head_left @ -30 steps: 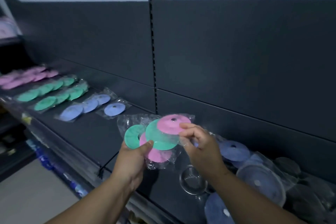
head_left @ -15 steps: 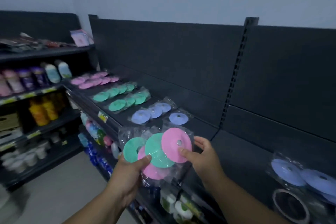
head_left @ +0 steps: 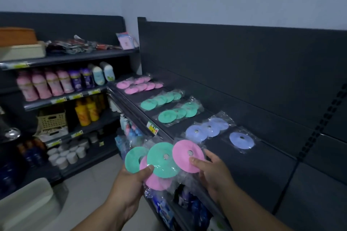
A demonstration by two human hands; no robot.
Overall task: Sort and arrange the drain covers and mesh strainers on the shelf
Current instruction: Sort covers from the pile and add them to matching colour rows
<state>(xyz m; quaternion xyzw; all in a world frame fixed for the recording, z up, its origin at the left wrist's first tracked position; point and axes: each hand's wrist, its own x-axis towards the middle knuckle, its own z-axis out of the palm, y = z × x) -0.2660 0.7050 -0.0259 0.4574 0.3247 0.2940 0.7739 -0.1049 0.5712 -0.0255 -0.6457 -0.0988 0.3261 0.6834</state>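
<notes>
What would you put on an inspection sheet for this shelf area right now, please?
Surface: dark shelf, level, with a price tag on its front edge.
Job's things: bagged pink covers, green covers and blue covers lie in colour groups; a mixed bundle of green and pink ones is held.
Clutter: nothing seen.
Hands: left hand grips the mixed bundle, thumb on top; right hand pinches its pink disc.
Cables: nothing seen.
Surroundings: side shelves of bottles, a cream basket.
</notes>
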